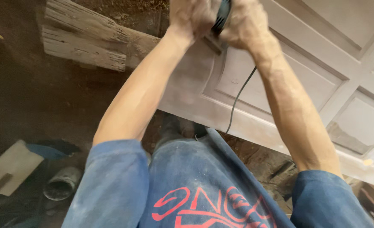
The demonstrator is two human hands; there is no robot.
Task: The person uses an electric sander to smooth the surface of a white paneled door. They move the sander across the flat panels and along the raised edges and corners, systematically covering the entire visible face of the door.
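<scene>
Both the left hand (191,17) and right hand (246,23) grip shut around a black power tool (221,16), its long axis running away, across the panelled door (305,80).

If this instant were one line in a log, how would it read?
left hand: on black power tool | right hand: on same tool | tool: against pale panelled door | cord: hanging
</scene>
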